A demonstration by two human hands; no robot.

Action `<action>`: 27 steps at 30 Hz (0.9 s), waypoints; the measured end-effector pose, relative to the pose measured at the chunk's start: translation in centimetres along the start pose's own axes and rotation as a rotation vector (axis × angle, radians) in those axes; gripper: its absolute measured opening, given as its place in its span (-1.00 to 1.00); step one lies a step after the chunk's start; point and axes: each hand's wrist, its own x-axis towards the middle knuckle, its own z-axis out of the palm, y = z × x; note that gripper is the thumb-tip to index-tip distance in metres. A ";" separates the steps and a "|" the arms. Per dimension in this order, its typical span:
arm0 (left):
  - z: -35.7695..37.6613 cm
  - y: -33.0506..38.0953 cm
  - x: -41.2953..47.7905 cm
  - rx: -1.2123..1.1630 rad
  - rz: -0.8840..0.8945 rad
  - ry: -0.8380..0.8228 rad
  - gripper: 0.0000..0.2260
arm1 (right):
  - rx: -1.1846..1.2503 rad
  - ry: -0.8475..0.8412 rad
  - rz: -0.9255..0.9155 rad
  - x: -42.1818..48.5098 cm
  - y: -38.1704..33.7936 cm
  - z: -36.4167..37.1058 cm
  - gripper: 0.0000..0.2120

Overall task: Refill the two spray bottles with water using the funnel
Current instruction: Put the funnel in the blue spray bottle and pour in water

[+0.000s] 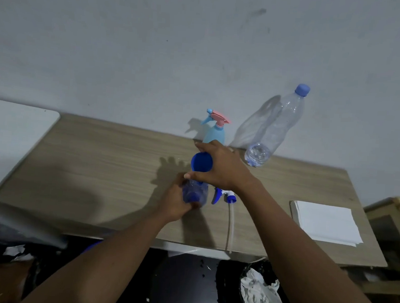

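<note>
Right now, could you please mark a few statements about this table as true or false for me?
1. The right hand holds the blue funnel at the top of the dark blue spray bottle. True.
2. The clear water bottle is uncapped. False: its blue cap is on.
3. A blue-and-white sprayer head with its tube lies on the table. True.
4. The light blue spray bottle has had its top removed. False: its pink trigger head is on it.
5. The left hand rests flat on the table. False: its grip is round the dark blue spray bottle.
</note>
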 end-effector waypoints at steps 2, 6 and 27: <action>0.1 -0.4 0.1 -0.030 0.049 -0.013 -0.40 | 0.017 0.017 0.007 0.2 -0.3 0.5 -0.13; -0.3 0.0 -0.3 0.031 -0.090 0.000 -0.32 | 0.041 0.045 0.006 0.1 -0.5 1.0 -0.11; 7.9 6.9 -4.9 -0.006 -0.012 0.152 -0.59 | 0.389 0.461 0.321 -8.8 12.0 -9.0 -0.44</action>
